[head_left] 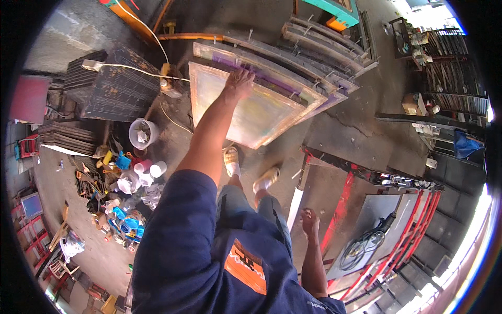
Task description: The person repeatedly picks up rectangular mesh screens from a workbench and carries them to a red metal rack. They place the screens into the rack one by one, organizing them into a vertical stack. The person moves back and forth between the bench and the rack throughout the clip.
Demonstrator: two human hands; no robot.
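My left hand [239, 82] is closed over the top edge of a wood-framed screen panel [246, 112], whose pale mesh has yellowish stains. Behind it lean several similar frames [324, 63] in a stack, some with purple patches and rods along their tops. My right hand [310, 222] hangs low at my right side with its fingers curled and nothing visible in them. My sandalled feet [230, 161] show below the panel.
Buckets [144, 133], tools and litter crowd the floor at left, beside dark stacked racks [112, 91]. A pale cord [136, 68] runs toward the frames. At right stand a red-railed metal table [381, 204] with coiled cable [356, 251] and drying racks [449, 73].
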